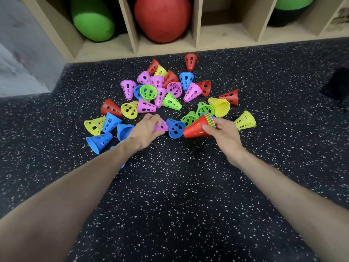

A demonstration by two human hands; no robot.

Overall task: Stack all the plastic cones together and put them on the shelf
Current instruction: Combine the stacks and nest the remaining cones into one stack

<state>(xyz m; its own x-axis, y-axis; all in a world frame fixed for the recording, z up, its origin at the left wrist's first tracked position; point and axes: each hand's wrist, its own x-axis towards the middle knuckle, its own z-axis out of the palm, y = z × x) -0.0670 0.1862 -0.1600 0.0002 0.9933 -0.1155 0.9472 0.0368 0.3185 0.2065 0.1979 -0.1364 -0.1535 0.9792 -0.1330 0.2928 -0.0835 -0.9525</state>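
Several small perforated plastic cones in pink, red, blue, yellow and green lie scattered on the dark speckled floor (170,186). My right hand (224,136) grips a stack of nested cones (198,126) whose outer cone is red, with coloured rims showing at its wide end. My left hand (145,130) pinches a single pink cone (162,125) just left of a blue cone (175,128). A wooden shelf unit (196,23) stands behind the pile, its middle-right compartment (222,33) holding nothing.
A green ball (92,21) and a red ball (162,17) fill two shelf compartments; a green-and-black ball (289,10) sits at the far right. A grey wall (22,53) stands at left. A dark object (338,84) lies on the floor at right.
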